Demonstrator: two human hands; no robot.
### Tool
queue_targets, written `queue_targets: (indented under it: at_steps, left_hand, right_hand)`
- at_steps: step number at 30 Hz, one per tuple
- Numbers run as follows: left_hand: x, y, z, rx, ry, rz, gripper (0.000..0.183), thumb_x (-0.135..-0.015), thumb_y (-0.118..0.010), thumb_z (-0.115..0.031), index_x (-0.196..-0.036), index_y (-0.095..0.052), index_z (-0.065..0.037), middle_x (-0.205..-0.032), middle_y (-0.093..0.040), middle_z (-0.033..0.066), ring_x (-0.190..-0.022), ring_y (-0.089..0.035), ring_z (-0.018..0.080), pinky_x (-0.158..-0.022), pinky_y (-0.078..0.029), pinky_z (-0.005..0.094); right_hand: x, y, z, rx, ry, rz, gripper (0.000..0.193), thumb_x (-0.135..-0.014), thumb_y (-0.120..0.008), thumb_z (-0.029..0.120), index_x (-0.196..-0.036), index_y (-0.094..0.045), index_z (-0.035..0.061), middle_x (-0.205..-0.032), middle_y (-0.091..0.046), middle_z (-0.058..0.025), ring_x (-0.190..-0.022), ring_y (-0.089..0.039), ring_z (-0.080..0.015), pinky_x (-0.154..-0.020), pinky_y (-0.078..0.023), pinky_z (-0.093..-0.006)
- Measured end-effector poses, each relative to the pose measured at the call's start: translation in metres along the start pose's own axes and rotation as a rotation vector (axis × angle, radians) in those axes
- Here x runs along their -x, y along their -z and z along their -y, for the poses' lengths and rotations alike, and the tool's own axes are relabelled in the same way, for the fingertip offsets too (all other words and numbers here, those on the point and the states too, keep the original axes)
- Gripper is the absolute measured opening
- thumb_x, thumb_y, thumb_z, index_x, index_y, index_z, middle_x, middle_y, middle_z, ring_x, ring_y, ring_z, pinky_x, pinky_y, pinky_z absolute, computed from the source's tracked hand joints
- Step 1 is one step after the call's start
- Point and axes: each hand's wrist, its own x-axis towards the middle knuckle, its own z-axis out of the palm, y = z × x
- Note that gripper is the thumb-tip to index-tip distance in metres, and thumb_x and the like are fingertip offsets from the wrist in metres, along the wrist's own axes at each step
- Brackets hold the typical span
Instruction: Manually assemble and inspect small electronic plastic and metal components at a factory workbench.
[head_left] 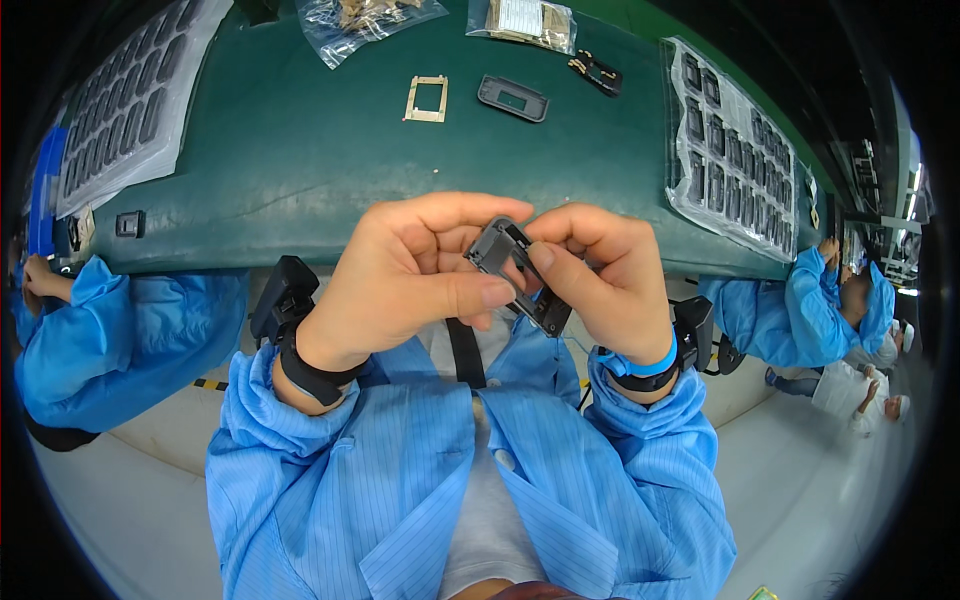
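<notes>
Between my two hands, just off the near edge of the table, a small dark grey plastic housing with a rectangular opening is held tilted. My left hand grips its left side, thumb along the lower part. My right hand pinches its right edge with thumb and forefinger. Beyond them on the table lie a tan rectangular frame-shaped sheet and another grey oblong housing with a small window. A black part with tan pieces is to the right of that housing.
The green table carries a tray of dark parts at the left and another tray of housings at the right. Clear bags lie at the back. A small black part sits near the left edge. Co-workers in blue sit on both sides.
</notes>
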Motion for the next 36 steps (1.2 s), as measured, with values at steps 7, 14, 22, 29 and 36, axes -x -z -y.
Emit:
queue_targets:
  at_steps: [7,14,22,29,36]
  left_hand:
    - [0.000,0.002,0.000,0.019,0.015,-0.002,0.054,-0.076,-0.069,0.000,-0.125,-0.047,0.006,-0.088,-0.066,0.0151,-0.063,-0.065,0.0117,-0.055,-0.053,0.0182]
    - [-0.001,0.002,0.002,0.036,0.003,0.003,0.055,-0.077,-0.069,-0.001,-0.126,-0.045,0.006,-0.087,-0.066,0.0148,-0.063,-0.065,0.0116,-0.055,-0.053,0.0178]
    - [-0.001,-0.005,0.004,0.017,-0.021,-0.008,0.056,-0.076,-0.068,0.002,-0.127,-0.045,0.005,-0.085,-0.065,0.0107,-0.061,-0.061,0.0087,-0.055,-0.051,0.0172]
    - [-0.001,-0.002,0.006,-0.025,-0.014,-0.013,0.054,-0.076,-0.066,0.005,-0.127,-0.046,0.005,-0.089,-0.064,0.0101,-0.065,-0.062,0.0081,-0.056,-0.051,0.0172]
    - [-0.002,0.001,0.008,-0.026,-0.022,-0.006,0.051,-0.077,-0.066,0.005,-0.124,-0.048,0.004,-0.092,-0.064,0.0107,-0.066,-0.062,0.0080,-0.056,-0.051,0.0168]
  right_hand:
    - [0.002,0.004,-0.003,-0.030,-0.001,-0.015,0.012,-0.089,-0.055,0.006,-0.089,-0.061,-0.0034,-0.073,-0.061,-0.0018,-0.067,-0.052,-0.0038,-0.056,-0.041,-0.0196]
    - [0.002,0.001,-0.004,-0.059,0.006,-0.037,0.014,-0.091,-0.054,0.008,-0.088,-0.061,-0.0029,-0.072,-0.061,-0.0009,-0.066,-0.051,-0.0028,-0.054,-0.040,-0.0194]
    - [-0.003,-0.009,-0.007,0.104,0.025,-0.078,0.013,-0.088,-0.057,0.009,-0.078,-0.059,0.0001,-0.062,-0.061,-0.0004,-0.051,-0.047,-0.0022,-0.044,-0.036,-0.0196]
    - [-0.008,-0.011,-0.005,0.364,0.181,-0.110,0.015,-0.087,-0.057,0.007,-0.073,-0.057,0.0016,-0.058,-0.061,-0.0069,-0.048,-0.058,-0.0121,-0.042,-0.040,-0.0259]
    - [-0.006,-0.014,-0.001,0.439,0.132,-0.140,0.017,-0.089,-0.055,0.010,-0.074,-0.057,0.0012,-0.058,-0.061,-0.0084,-0.047,-0.058,-0.0175,-0.043,-0.041,-0.0288]
